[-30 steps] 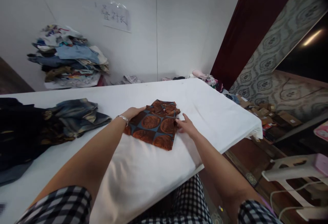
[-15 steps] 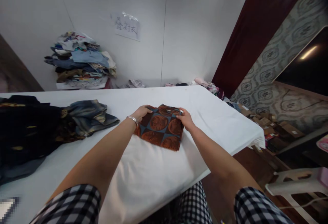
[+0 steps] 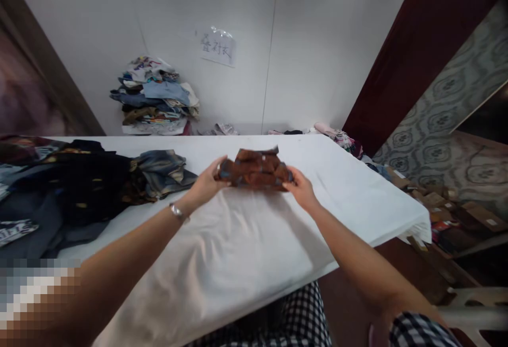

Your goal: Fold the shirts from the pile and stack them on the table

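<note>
Between my two hands is a folded shirt (image 3: 260, 170), brown-orange with blue-grey patterning, its edge raised and its surface bunched into a narrow shape. My left hand (image 3: 212, 179) grips its left end, thumb and fingers closed round the cloth. On the opposite end my right hand (image 3: 302, 188) pinches the fabric the same way. The shirt is over the middle of the white-covered table (image 3: 254, 241); whether its lower edge touches the cloth is hard to tell.
Dark clothes (image 3: 83, 183) and a blue denim garment (image 3: 164, 170) lie on the table at left. A tall stack of clothes (image 3: 156, 96) stands by the wall. Beyond the right edge are cardboard boxes (image 3: 440, 204) and a white plastic stool (image 3: 476, 310).
The shirt lay flat with its round-patterned face showing; now its near side is lifted and it looks shorter and bunched. My hands have moved to its ends. The view has turned left.
</note>
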`<state>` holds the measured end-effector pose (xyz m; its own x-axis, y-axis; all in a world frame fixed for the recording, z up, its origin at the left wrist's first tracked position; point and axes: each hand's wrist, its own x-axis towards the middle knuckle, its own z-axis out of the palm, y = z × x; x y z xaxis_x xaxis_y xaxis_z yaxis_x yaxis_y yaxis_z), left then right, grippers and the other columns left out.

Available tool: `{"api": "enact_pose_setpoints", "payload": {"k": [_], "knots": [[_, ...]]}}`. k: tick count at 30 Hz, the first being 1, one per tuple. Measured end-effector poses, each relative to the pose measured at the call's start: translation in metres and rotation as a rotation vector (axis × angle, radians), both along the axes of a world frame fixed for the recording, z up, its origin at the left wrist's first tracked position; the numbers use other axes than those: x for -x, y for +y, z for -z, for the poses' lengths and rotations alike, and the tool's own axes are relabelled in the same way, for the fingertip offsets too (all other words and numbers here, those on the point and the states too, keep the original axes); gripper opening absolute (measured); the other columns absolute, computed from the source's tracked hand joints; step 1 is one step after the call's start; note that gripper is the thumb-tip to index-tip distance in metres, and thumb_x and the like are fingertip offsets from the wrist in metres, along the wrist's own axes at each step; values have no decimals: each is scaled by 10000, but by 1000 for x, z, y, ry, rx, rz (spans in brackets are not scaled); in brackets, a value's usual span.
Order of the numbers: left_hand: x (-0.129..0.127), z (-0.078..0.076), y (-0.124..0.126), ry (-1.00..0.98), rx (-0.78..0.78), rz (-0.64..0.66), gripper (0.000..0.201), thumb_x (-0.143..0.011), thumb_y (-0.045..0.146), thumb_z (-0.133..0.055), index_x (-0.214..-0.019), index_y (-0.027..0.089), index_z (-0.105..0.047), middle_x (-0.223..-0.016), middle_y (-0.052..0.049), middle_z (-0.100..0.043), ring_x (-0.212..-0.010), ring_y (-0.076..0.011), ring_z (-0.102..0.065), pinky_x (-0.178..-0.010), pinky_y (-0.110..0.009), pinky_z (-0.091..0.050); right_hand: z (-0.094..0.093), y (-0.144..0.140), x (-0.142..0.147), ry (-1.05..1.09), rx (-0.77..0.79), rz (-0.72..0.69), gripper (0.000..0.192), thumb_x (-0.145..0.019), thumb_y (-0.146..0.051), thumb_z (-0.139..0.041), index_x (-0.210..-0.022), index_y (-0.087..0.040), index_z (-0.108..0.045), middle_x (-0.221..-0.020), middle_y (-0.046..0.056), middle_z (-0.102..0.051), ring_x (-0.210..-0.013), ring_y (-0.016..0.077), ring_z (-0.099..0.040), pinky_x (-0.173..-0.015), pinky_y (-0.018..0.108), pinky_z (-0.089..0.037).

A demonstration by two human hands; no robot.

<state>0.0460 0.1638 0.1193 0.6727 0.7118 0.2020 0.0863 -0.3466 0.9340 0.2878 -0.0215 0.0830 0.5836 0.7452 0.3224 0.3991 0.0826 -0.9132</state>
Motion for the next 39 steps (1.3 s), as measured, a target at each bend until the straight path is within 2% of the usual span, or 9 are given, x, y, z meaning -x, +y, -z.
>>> {"api": "enact_pose_setpoints", "payload": {"k": [4,7,12,17,20,26,30,33,39], "knots": [[52,67,-44,284,-66,76,772,-667,192,-644,-1410,244,-445,-1141,-41,-703,-1021,-228,-666,-920,-323,-522,63,-50,32,-54,165,-140,549,-708,-162,-592,-1250,-240,-627,-1285,30,-636,-1227,228,-551,-1112,419,-369],[69,85,-59,366,-85,91,817,-703,240,-643,-1468,258,-356,-1229,-51,-670,-1094,-237,-642,-949,-326,-506,72,-66,42,-37,189,-158,582,-720,-170,-590,-1298,-238,-595,-1331,38,-605,-1246,220,-540,-1128,413,-347],[62,73,-54,398,-64,-46,803,-770,488,-629,-1473,237,-333,-1377,-101,-569,-1190,-254,-586,-985,-345,-473,57,-60,33,137,238,-183,734,-731,-245,-646,-1434,-221,-439,-1244,74,-637,-1088,219,-621,-998,402,-466],[36,56,-39,519,-91,-269,648,-840,569,-488,-1363,189,-455,-1185,-114,-674,-995,-239,-667,-824,-323,-505,46,-32,12,77,362,143,591,-790,-420,-618,-1338,-212,-538,-1102,68,-664,-1029,224,-626,-974,379,-458],[19,53,-34,630,-130,-297,607,-806,543,-547,-1288,176,-518,-1142,-128,-693,-1011,-268,-666,-783,-324,-495,42,-11,8,10,520,211,586,-783,-392,-632,-1322,-176,-552,-1044,92,-684,-1013,250,-639,-958,381,-455],[16,60,-32,693,-141,-310,479,-788,295,-570,-1259,206,-549,-1213,-117,-676,-1084,-264,-641,-825,-319,-475,48,6,12,-35,519,107,552,-717,-208,-650,-1264,-229,-585,-968,19,-716,-909,211,-668,-848,327,-505],[31,60,-31,703,-154,-364,575,-793,426,-576,-1299,161,-504,-1261,-186,-632,-1119,-313,-619,-826,-361,-482,49,2,5,-61,569,174,683,-698,-281,-708,-1345,-170,-519,-1076,97,-699,-1028,265,-646,-914,369,-485],[34,58,-33,702,-140,-360,676,-779,559,-567,-1291,124,-491,-1227,-220,-637,-1116,-347,-616,-841,-399,-483,44,2,3,-107,615,210,680,-673,-343,-756,-1295,-154,-557,-1217,159,-645,-1174,323,-572,-989,405,-439],[15,61,-38,603,42,-249,419,-687,312,-710,-1081,207,-614,-1092,-114,-718,-993,-269,-680,-780,-318,-510,37,10,18,44,478,-3,622,-660,-176,-687,-1267,-206,-554,-1133,62,-680,-1045,241,-633,-894,361,-505]]}}
